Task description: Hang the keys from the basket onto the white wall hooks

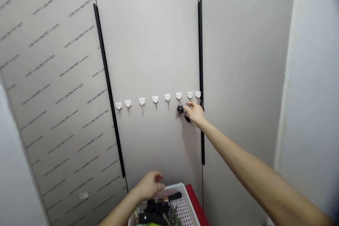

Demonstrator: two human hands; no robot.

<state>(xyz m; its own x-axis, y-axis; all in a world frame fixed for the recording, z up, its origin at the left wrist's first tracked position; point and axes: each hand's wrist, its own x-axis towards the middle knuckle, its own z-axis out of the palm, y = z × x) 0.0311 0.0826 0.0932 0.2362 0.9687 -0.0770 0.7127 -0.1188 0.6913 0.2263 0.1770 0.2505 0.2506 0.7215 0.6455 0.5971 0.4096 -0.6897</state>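
At lower centre, my left hand (148, 184), fingers loosely apart, is above a white perforated plastic basket (185, 210). Right of centre, a black-headed metal key bunch (180, 109) hangs below a white plastic hook (178, 95): light, rigid, swingy, I'd judge, best gripped by its heads. My right hand (196, 113) is at it; whether pinching, I can't tell.

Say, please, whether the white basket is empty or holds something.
Not empty: dark items and keys lie in the white basket, though part of its perforated floor shows bare.
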